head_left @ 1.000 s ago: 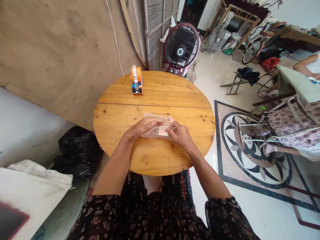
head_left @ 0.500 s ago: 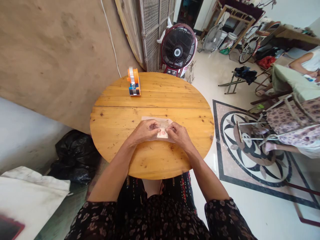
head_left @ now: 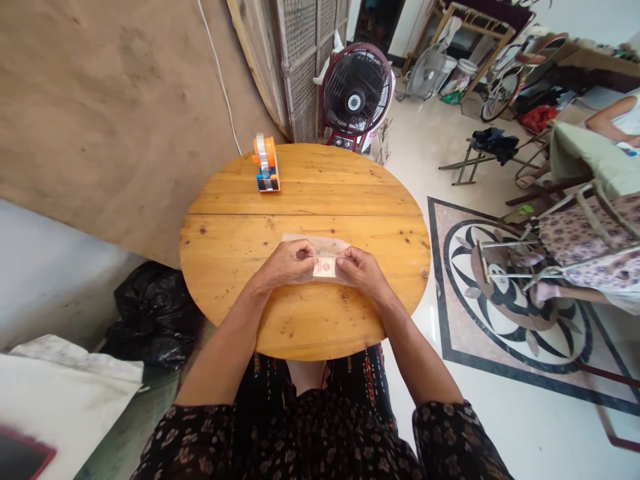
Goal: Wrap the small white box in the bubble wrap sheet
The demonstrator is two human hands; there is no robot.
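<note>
Two hands are steadying a small card (head_left: pixel 325 268) on thin film (head_left: pixel 320 242) over the counter (head_left: pixel 305 327).
The left hand (head_left: pixel 285 264) is pinching the card's left edge, the right hand (head_left: pixel 366 271) its right; uneven pulling could skew the card or crease the film. Fingers are hiding both card edges; its red print, and whether film is being pinched too, are unclear.

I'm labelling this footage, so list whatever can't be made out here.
All in the head view:
- Wording on the small card: too small and blurred.
- Exactly what the left hand and right hand grip: covered by their own fingers.
- Contents of the black bag: hidden by its plastic.
- Seated person: cut off by the right edge.
</note>
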